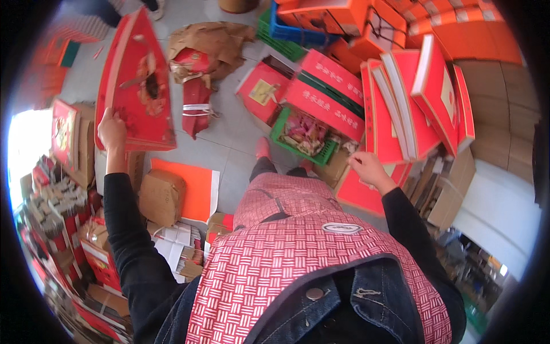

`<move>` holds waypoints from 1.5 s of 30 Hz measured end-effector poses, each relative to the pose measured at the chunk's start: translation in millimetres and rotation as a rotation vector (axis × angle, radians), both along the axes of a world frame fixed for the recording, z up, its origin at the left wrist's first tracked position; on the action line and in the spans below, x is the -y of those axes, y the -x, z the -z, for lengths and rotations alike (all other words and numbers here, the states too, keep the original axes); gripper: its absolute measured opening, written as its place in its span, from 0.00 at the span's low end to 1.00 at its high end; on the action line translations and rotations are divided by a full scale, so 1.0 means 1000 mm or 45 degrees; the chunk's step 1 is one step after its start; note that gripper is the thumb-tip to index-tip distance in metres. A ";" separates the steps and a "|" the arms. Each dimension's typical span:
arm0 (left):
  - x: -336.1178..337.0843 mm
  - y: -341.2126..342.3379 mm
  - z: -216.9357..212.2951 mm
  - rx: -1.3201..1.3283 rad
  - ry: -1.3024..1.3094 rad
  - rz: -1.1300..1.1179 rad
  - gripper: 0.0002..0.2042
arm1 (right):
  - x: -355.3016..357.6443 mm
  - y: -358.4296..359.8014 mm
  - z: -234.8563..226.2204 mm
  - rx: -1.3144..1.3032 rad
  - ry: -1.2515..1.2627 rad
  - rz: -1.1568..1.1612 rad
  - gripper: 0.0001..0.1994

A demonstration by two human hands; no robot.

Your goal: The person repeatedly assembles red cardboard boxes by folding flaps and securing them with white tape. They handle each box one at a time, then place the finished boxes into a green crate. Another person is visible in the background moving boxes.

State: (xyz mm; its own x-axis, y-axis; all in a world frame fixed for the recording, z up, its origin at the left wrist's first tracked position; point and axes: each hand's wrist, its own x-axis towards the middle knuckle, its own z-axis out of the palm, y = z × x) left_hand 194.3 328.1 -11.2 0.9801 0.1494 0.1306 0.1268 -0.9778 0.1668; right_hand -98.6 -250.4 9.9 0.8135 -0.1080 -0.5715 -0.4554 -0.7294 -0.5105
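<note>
My left hand is closed on the lower left edge of a large flat red gift box, held tilted at the left. A dark oval and a floral print show on the box's face. On the right, my right hand hovers with its fingers curled together; whether anything small is between them I cannot make out. It is just above a flat red box. Beside that hand, several red boxes with pale edges lean against one another in a fanned row.
A green crate with pinkish scraps stands ahead, beside a red carton with a dark green stripe. Crumpled brown paper lies on the grey tiled floor. Orange boxes are piled at the far right. A brown carton sits near my left forearm.
</note>
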 end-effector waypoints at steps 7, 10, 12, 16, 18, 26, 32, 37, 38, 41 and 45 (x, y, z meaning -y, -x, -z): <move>-0.075 -0.004 0.261 -0.304 -0.737 0.189 0.17 | 0.014 0.043 0.054 -0.180 0.031 0.136 0.11; -0.107 0.030 0.354 -0.297 1.710 -0.092 0.13 | 0.032 0.032 0.103 -0.090 0.111 0.239 0.10; -0.073 0.038 0.385 -0.581 1.214 -0.264 0.10 | 0.032 0.038 0.123 -0.066 0.138 0.344 0.09; 0.013 0.075 0.389 -0.720 0.100 -0.236 0.09 | 0.058 0.055 0.198 -0.096 -0.015 0.626 0.09; 0.079 0.079 0.347 -0.567 0.210 -0.301 0.14 | 0.066 0.077 0.243 -0.192 -0.198 0.906 0.09; 0.204 0.116 0.330 -0.369 0.496 0.475 0.22 | 0.047 0.059 0.387 -0.029 -0.377 2.303 0.16; 0.278 0.207 0.341 -0.887 0.730 0.270 0.16 | 0.095 0.073 0.403 0.364 -0.683 3.024 0.11; 0.346 0.231 0.319 -1.160 0.997 0.214 0.10 | 0.105 0.119 0.410 0.276 -0.284 2.236 0.16; 0.363 0.227 0.308 -1.227 0.928 0.357 0.09 | 0.094 0.153 0.433 0.213 0.053 1.905 0.17; 0.401 0.217 0.280 -1.286 0.831 0.570 0.09 | 0.073 0.120 0.349 -0.170 -0.098 1.254 0.19; 0.477 0.231 0.219 -2.017 1.338 0.304 0.20 | 0.042 0.104 0.206 0.209 -0.257 0.202 0.14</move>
State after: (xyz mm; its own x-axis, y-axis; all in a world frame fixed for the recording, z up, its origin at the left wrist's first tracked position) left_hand -36.6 -148.5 -230.0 0.1037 -0.5744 -0.8120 0.6318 -0.5925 0.4998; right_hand -202.3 -291.9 -196.1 0.8788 -0.1390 -0.4564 -0.4550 -0.5320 -0.7141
